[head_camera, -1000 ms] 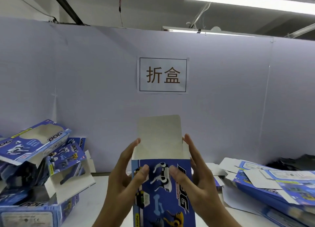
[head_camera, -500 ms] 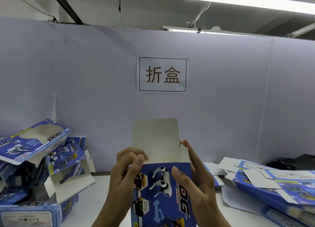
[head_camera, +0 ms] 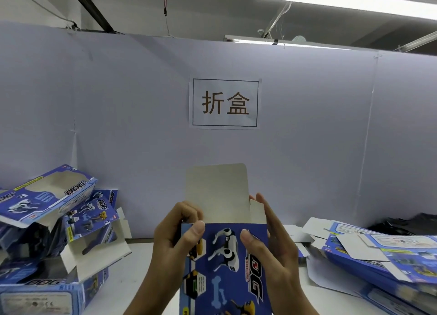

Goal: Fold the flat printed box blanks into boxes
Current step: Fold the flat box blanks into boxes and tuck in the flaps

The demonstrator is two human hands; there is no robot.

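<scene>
Left hand (head_camera: 176,239): fingers curled over the box's upper left corner, thumb pressed on the printed front, so it's pinching that edge. It likely has the left dust flap folded in under the fingers, but that flap is hidden.

Right hand (head_camera: 272,250): fingers straight along the right side wall, thumb flat on the front panel. More a flat-handed brace than a curled grip.

The box (head_camera: 227,267) is held upright between both hands, centre of view, above the white table (head_camera: 142,255), top end open. Top lid flap (head_camera: 217,191) stands straight up, unprinted side toward the camera. Right dust flap (head_camera: 257,211) also stands unfolded, just beside the right fingertips.

Handling, my read: thin printed card, very light, stiff only along the scored creases. Panels will buckle if squeezed mid-face, and the glossy print looks a bit slippery. Best to hold at the corners and side edges as now, and push flaps at their crease line, not at the tip. Next is probably the right dust flap in, then the lid down and tucked.

Around it: folded boxes (head_camera: 47,220) piled at left, flat blanks (head_camera: 378,250) stacked at right, both well apart from the hands. Paper sign (head_camera: 224,103) on the partition wall (head_camera: 94,125) behind.
</scene>
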